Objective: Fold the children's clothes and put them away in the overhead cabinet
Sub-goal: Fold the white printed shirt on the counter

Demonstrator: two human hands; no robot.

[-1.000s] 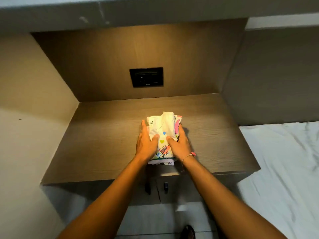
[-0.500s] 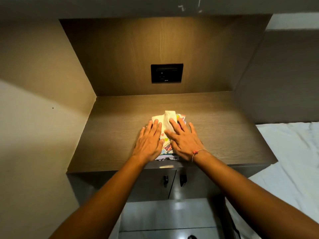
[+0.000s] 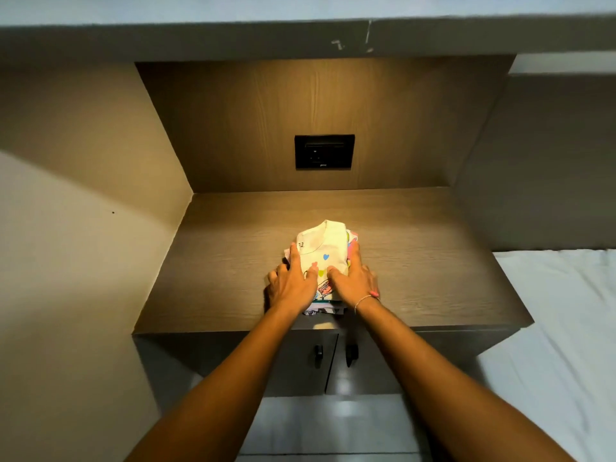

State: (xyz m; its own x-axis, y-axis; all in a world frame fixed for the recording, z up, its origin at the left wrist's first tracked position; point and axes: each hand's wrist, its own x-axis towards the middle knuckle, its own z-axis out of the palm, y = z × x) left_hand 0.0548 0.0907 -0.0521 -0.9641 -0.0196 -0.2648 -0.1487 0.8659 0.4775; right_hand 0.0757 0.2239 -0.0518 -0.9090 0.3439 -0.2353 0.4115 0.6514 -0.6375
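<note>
**Squaring the folded stack ahead of the lift**

Item: stack of children's clothes [image 3: 328, 251], folded, lying on the wooden counter [image 3: 416, 261] straight out from the wall socket [image 3: 324, 151], towards me.

- **Look:** The top piece is cream, with its neck label showing and small coloured hearts. Pink and cartoon-printed edges peep out beneath.
- **Hands:** Left hand [image 3: 290, 285] and right hand [image 3: 355, 281] flank the stack. Fingers lie nearly straight against its sides and thumbs flat on top, pressing rather than clenched.
- **Handling:** I judge the folding done and the lift next. I would slide my fingers under the lowest layer, keep thumbs down and raise it level, or the soft pile may splay.
- **Above the socket:** grey overhead unit [image 3: 300, 38], likely the cabinet.
- **Below the socket:** cupboard doors with dark knobs [image 3: 319, 353].
- **Right of the socket:** white sheet [image 3: 560, 311].
</note>
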